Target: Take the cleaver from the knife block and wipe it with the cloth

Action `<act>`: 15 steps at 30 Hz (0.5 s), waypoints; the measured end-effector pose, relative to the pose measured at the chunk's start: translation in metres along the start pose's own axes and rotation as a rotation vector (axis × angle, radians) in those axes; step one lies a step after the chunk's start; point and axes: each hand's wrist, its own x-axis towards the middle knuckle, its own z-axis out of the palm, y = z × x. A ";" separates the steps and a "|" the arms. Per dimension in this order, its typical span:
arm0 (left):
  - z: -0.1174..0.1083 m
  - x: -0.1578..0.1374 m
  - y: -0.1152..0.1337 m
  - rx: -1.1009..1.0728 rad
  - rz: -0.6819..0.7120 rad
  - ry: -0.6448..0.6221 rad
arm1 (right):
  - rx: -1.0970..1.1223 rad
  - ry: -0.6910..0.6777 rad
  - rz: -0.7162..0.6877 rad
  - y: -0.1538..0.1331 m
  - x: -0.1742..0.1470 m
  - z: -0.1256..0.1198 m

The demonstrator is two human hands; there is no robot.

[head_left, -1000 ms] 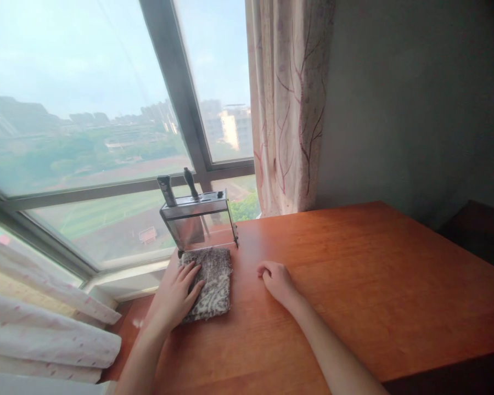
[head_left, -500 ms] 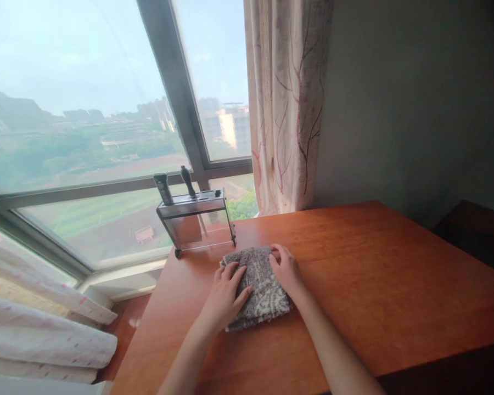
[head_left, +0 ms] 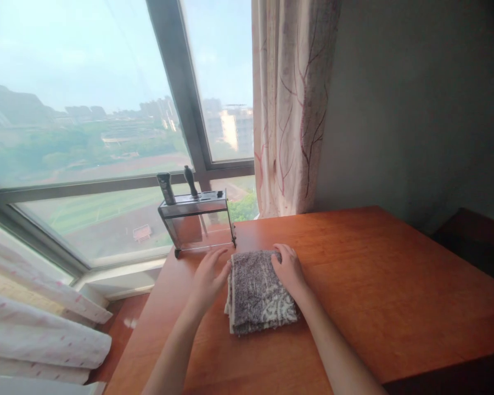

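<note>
A folded grey towel (head_left: 257,291) with a pale pattern lies on the wooden table (head_left: 379,285). Just off its left edge is my left hand (head_left: 208,277), fingers spread, thumb close to the cloth and holding nothing. My right hand (head_left: 290,269) rests at the towel's upper right edge, its fingers stretched out and touching the cloth without gripping it. Several folded layers show along the towel's left and front edges.
Behind the towel, near the window (head_left: 86,142), stands a clear-sided knife block (head_left: 195,206) with two dark handles sticking up. A curtain (head_left: 292,109) hangs at the table's back edge. Another curtain (head_left: 37,329) is at the lower left.
My left hand has come off the top of the towel and moved left with its fingers spread. The towel now lies squarer and slightly further right. My right hand stays at its right edge.
</note>
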 end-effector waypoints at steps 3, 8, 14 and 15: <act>-0.038 0.025 -0.016 -0.103 -0.170 0.336 | 0.048 -0.010 -0.065 -0.027 0.022 -0.004; -0.089 0.063 -0.044 -0.187 -0.237 0.683 | 0.255 -0.117 -0.081 -0.089 0.070 0.005; -0.088 0.087 -0.077 -0.255 -0.285 0.597 | 0.249 -0.219 -0.114 -0.130 0.102 0.034; -0.084 0.088 -0.080 -0.267 -0.274 0.572 | 0.222 -0.220 -0.120 -0.132 0.102 0.037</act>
